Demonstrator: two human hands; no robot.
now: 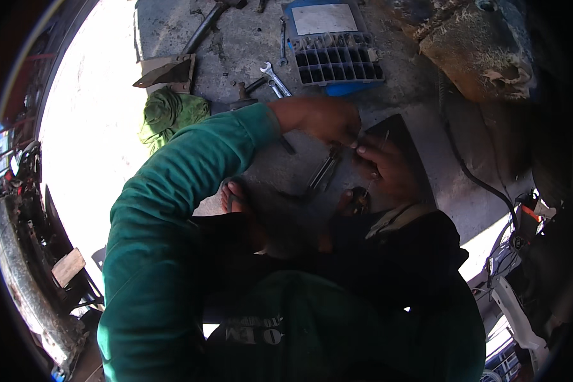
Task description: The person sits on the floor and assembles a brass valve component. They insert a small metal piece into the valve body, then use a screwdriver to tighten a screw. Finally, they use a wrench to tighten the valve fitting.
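Note:
My left hand (325, 121) reaches across in a green sleeve, its fingers closed in a pinch beside my right hand (388, 169). The fingertips of both meet around something small and pale, too small to name. My right fingers are curled, and a thin light rod or wire (386, 137) sticks up past them. Behind my right hand lies a dark, pointed flat sheet (404, 137). On the ground just below the hands rests a long tool with a metallic shine (325, 170), its kind unclear in shadow.
A compartment organizer box (337, 67) stands open ahead. Wrenches (275, 79), a hammer (204, 28), a green cloth (172, 114) and a metal plate (165, 73) lie to the left. A dark cable (452, 134) and a worn, crusted bulky object (477, 54) are at right.

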